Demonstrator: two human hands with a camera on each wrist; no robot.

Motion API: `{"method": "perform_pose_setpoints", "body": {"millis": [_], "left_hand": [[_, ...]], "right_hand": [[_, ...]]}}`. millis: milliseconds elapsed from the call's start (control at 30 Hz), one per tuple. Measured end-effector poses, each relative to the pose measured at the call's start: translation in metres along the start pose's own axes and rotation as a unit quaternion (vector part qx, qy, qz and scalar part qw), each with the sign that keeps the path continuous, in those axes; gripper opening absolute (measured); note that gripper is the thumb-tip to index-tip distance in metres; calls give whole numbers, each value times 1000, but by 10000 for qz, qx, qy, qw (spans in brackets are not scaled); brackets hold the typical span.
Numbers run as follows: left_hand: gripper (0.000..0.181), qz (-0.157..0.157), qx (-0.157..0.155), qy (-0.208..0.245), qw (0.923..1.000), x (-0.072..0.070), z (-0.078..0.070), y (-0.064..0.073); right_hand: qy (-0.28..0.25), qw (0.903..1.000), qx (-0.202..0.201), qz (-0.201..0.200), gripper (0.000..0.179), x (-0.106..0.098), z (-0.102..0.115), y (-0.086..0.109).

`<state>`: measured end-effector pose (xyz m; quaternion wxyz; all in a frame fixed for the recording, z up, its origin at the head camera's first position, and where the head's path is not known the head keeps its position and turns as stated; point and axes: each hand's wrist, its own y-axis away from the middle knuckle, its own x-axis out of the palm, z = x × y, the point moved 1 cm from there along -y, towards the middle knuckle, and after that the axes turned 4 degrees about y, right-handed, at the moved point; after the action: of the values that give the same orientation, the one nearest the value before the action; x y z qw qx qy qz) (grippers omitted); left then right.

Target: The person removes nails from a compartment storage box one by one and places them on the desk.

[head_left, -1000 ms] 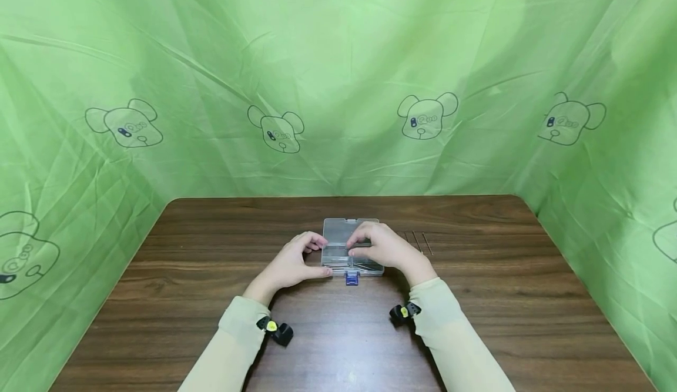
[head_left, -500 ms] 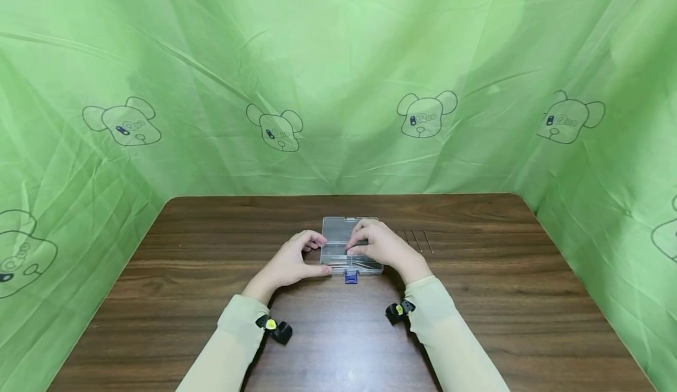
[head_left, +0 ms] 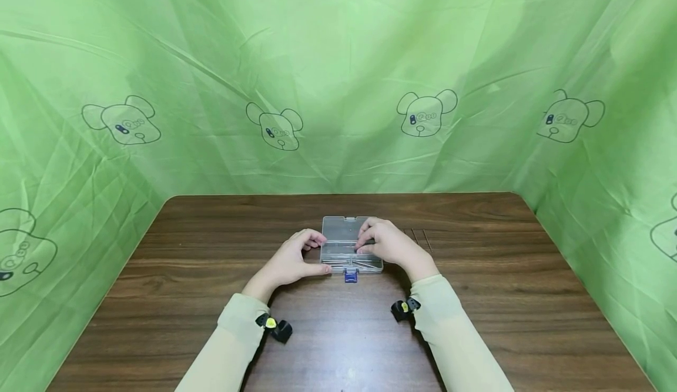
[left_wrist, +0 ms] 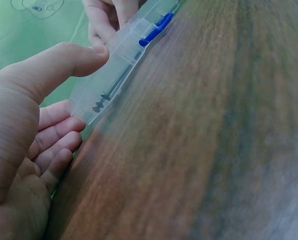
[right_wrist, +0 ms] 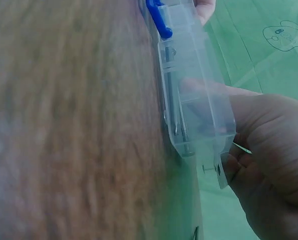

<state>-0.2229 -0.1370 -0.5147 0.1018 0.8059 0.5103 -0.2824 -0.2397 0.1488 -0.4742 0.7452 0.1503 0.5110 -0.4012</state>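
One clear plastic box (head_left: 334,250) sits lid-up on a brown table (head_left: 211,298), one blue latch (head_left: 351,276) in front, its left end held between the left hand's (head_left: 292,260) thumb and fingers, the right hand (head_left: 392,245) bent over it, pinch unclear, two nails (head_left: 427,241) visible rightward.
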Motion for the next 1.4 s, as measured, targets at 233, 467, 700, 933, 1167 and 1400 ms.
{"method": "perform_pose_setpoints", "body": {"millis": [233, 467, 700, 933, 1167, 1400], "left_hand": [[66, -11, 38, 30, 10000, 0, 1, -1], [65, -14, 50, 37, 10000, 1, 2, -1], [65, -8, 58, 54, 10000, 1, 3, -1], [64, -18, 90, 56, 9999, 1, 3, -1], [65, -21, 79, 47, 10000, 1, 3, -2], [65, -27, 58, 48, 10000, 1, 3, -1]], "right_hand": [[35, 9999, -99, 57, 6, 0, -3, 1], [198, 9996, -54, 198, 7, -5, -2, 3], [295, 9995, 18, 136, 4, -3, -2, 2], [481, 9988, -41, 9, 9, -1, 0, 1], [299, 9993, -203, -3, 8, -2, -4, 4], [-692, 9970, 306, -132, 6, -3, -11, 5]]}}
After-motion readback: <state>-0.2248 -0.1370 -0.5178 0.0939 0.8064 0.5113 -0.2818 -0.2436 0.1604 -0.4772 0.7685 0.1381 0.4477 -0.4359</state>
